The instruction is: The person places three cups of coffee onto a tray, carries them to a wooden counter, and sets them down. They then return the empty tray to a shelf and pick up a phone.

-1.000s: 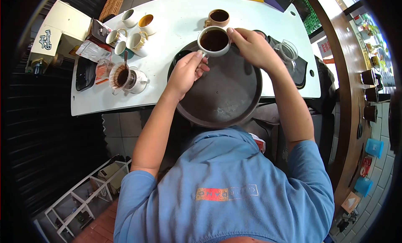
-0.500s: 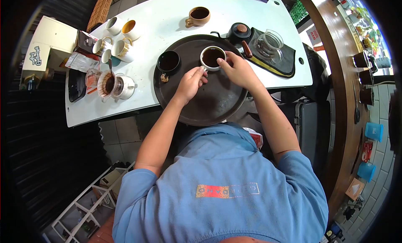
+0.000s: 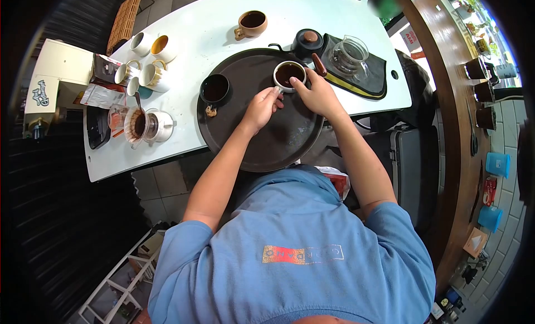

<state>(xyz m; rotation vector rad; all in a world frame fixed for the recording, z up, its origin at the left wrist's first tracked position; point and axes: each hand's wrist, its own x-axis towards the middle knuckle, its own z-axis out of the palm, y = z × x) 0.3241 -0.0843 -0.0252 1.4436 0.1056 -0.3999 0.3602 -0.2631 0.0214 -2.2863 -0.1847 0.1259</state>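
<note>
A white cup of dark coffee (image 3: 289, 75) stands on the far side of a round dark tray (image 3: 278, 134). My left hand (image 3: 261, 108) pinches the cup's handle from the near left. My right hand (image 3: 316, 93) touches the cup's right side with its fingertips. A second, dark cup of coffee (image 3: 214, 89) stands on the tray's left part, apart from both hands.
The tray lies on a white table (image 3: 223, 34). A brown mug (image 3: 251, 21), a black kettle (image 3: 305, 40) and a glass carafe (image 3: 349, 56) on a dark mat stand behind it. Several cups (image 3: 146, 59) and a dripper (image 3: 142, 125) are at left. A wooden counter (image 3: 446, 101) runs along the right.
The white cup came down from the air onto the tray, both hands staying on it. The view shifted, so the table sits lower and further left in frame.
</note>
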